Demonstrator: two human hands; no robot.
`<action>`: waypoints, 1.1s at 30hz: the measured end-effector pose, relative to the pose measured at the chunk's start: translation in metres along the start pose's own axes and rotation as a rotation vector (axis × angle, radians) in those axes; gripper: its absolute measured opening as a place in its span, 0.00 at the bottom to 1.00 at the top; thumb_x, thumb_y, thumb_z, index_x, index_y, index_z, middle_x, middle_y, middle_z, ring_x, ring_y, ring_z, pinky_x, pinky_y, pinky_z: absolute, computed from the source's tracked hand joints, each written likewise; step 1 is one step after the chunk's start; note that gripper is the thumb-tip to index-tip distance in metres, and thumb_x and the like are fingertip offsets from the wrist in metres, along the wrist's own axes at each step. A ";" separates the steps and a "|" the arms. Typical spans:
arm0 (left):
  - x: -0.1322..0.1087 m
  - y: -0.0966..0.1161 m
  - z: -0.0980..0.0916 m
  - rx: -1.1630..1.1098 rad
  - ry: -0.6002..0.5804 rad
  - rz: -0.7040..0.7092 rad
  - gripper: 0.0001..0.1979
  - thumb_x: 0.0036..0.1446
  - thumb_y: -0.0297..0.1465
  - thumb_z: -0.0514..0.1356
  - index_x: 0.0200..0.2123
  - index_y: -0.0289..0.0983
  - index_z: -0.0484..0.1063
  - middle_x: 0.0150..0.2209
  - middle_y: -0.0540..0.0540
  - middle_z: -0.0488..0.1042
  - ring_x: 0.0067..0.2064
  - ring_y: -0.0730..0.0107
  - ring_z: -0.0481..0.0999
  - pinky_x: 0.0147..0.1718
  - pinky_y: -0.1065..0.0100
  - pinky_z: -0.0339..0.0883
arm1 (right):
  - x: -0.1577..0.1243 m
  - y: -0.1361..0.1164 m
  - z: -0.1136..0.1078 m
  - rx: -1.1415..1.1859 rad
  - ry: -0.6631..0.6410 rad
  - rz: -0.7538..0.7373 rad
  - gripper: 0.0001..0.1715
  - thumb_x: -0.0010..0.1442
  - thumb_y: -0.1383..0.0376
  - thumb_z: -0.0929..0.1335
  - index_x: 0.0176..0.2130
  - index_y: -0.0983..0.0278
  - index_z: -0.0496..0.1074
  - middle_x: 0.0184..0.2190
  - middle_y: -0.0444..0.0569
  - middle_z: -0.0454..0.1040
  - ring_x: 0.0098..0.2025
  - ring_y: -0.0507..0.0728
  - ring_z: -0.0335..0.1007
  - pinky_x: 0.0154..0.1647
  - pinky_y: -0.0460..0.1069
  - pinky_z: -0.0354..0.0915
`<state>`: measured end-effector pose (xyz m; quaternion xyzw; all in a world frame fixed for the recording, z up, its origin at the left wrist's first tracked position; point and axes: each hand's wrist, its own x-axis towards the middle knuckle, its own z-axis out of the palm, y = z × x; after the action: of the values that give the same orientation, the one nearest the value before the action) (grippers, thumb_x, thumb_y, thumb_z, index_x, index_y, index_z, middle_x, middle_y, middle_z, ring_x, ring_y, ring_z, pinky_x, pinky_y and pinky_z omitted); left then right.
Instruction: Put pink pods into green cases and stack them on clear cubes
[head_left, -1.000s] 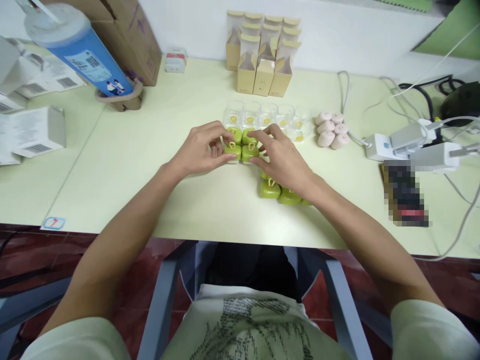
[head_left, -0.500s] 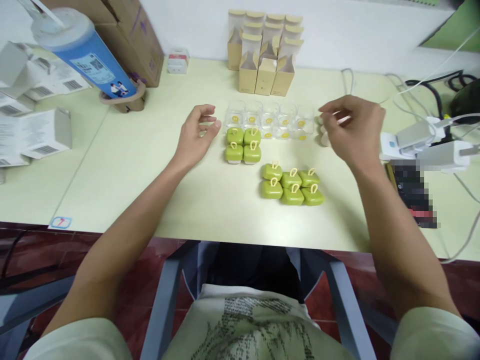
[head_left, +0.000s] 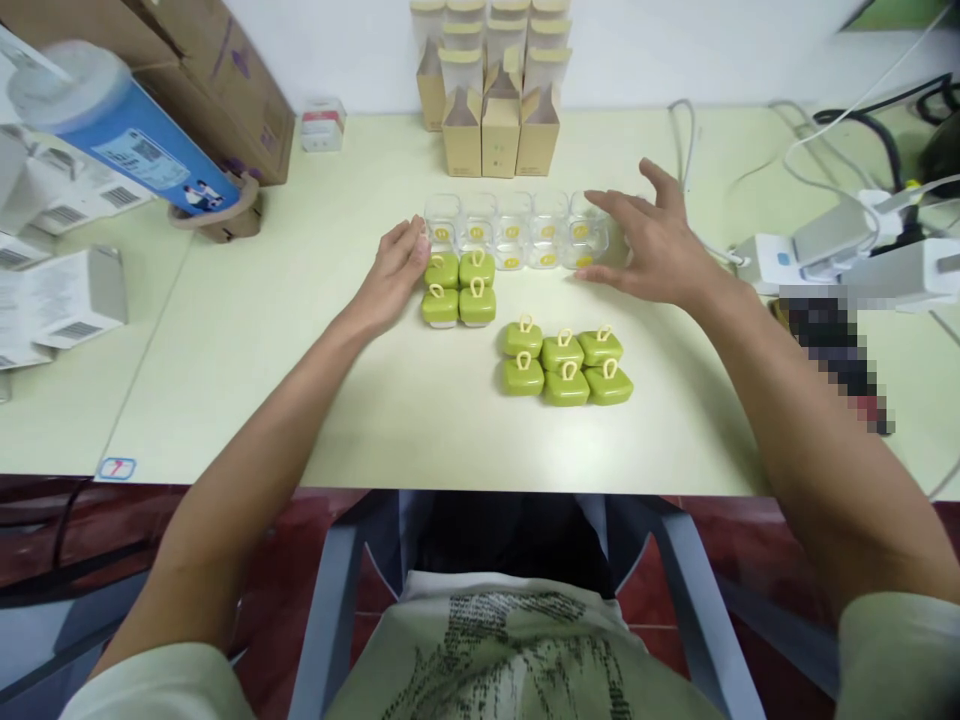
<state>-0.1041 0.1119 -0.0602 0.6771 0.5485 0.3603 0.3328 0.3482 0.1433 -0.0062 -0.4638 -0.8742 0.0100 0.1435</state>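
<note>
A: Both hands came down to the row of clear cases (head_left: pixel 514 228) since before; the right hand (head_left: pixel 651 252) left the pink pieces.

B: Left hand (head_left: pixel 394 272) touches the left end beside the green cases (head_left: pixel 458 289), right the other end; both grips wide, holding nothing. It seems a gathering step; next, press the row together evenly on the surface (head_left: pixel 300 350).

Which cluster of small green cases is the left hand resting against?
The four-case green cluster just in front of the clear boxes; the left hand touches its left edge. The six-case green cluster lies nearer, untouched.

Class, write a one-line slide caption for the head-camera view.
Both open hands, left hand and right hand, bracket a row of clear boxes behind green cases.
</note>
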 end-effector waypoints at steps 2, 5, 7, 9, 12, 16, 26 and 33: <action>-0.001 0.001 0.001 0.023 -0.007 0.002 0.58 0.70 0.82 0.53 0.84 0.48 0.72 0.91 0.46 0.60 0.95 0.41 0.46 0.95 0.37 0.41 | 0.000 -0.004 -0.004 -0.010 -0.058 0.020 0.59 0.75 0.41 0.78 0.90 0.56 0.61 0.82 0.63 0.74 0.94 0.85 0.41 0.90 0.86 0.51; 0.000 -0.001 0.001 0.006 -0.024 0.012 0.57 0.72 0.81 0.52 0.85 0.48 0.71 0.91 0.48 0.60 0.95 0.43 0.46 0.95 0.39 0.40 | 0.001 -0.007 -0.006 0.001 -0.091 0.062 0.57 0.75 0.42 0.75 0.90 0.54 0.59 0.85 0.59 0.71 0.94 0.84 0.40 0.89 0.86 0.51; 0.002 -0.005 0.000 -0.012 -0.039 0.015 0.57 0.70 0.81 0.54 0.84 0.50 0.72 0.90 0.47 0.61 0.95 0.42 0.46 0.95 0.40 0.41 | 0.001 -0.009 -0.008 0.022 -0.109 0.100 0.55 0.76 0.39 0.71 0.91 0.43 0.56 0.85 0.49 0.71 0.95 0.80 0.39 0.89 0.87 0.50; 0.003 -0.008 -0.001 -0.026 -0.044 0.019 0.58 0.69 0.82 0.55 0.85 0.50 0.72 0.90 0.44 0.61 0.95 0.39 0.45 0.95 0.38 0.41 | 0.000 -0.011 -0.011 0.047 -0.112 0.123 0.54 0.76 0.36 0.67 0.91 0.36 0.53 0.85 0.44 0.70 0.95 0.77 0.38 0.89 0.86 0.48; 0.003 -0.009 -0.002 -0.058 -0.043 0.026 0.55 0.72 0.80 0.54 0.85 0.50 0.72 0.91 0.44 0.60 0.95 0.37 0.43 0.94 0.36 0.39 | -0.004 -0.011 -0.022 0.061 -0.069 0.135 0.58 0.73 0.34 0.66 0.91 0.48 0.57 0.88 0.53 0.65 0.94 0.77 0.39 0.92 0.80 0.45; 0.002 -0.007 0.000 -0.037 -0.028 -0.006 0.54 0.76 0.78 0.51 0.85 0.48 0.71 0.93 0.42 0.54 0.95 0.36 0.40 0.93 0.33 0.38 | -0.018 -0.020 -0.042 0.032 0.059 0.216 0.48 0.78 0.35 0.60 0.85 0.48 0.69 0.79 0.61 0.75 0.91 0.78 0.48 0.87 0.78 0.56; -0.005 0.004 0.004 -0.016 0.010 -0.059 0.60 0.71 0.82 0.47 0.84 0.47 0.72 0.93 0.40 0.53 0.95 0.40 0.42 0.95 0.40 0.38 | -0.003 -0.078 -0.042 0.019 -0.031 0.137 0.37 0.79 0.45 0.66 0.80 0.41 0.76 0.77 0.52 0.79 0.87 0.81 0.57 0.81 0.84 0.63; -0.008 0.017 0.006 0.007 0.023 -0.050 0.61 0.67 0.84 0.46 0.81 0.49 0.76 0.91 0.39 0.57 0.95 0.37 0.46 0.94 0.38 0.40 | 0.063 -0.102 -0.014 0.019 -0.126 -0.089 0.49 0.72 0.57 0.73 0.85 0.64 0.67 0.77 0.66 0.79 0.89 0.79 0.55 0.86 0.77 0.62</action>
<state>-0.0918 0.1009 -0.0497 0.6603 0.5702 0.3577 0.3331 0.2362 0.1349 0.0379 -0.4214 -0.9012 0.0411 0.0929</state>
